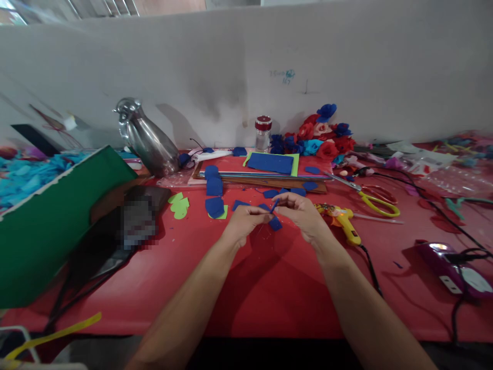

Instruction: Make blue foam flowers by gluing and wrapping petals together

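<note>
Between the fingertips of both hands is a small blue foam petal (pixel 274 206), seen nearly edge-on above the red table. My left hand (pixel 248 220) pinches its lower end, fingers closed. From the other side, my right hand (pixel 296 209) grips the same piece between thumb and forefinger. Just below the hands lies another blue cutout (pixel 276 223). More blue cutouts (pixel 214 206) and some lime-green leaf shapes (pixel 179 206) lie to the left. A yellow glue gun (pixel 346 224) rests beside my right wrist.
Behind the hands sits a stack of foam sheets (pixel 269 163). Yellow-handled scissors (pixel 375 201) lie right, near foam roses (pixel 327 139) and a glass jar (pixel 263 134). A steel jug (pixel 148 136) and green box (pixel 65 226) stand left. A purple power strip (pixel 449 267) trails cords at right.
</note>
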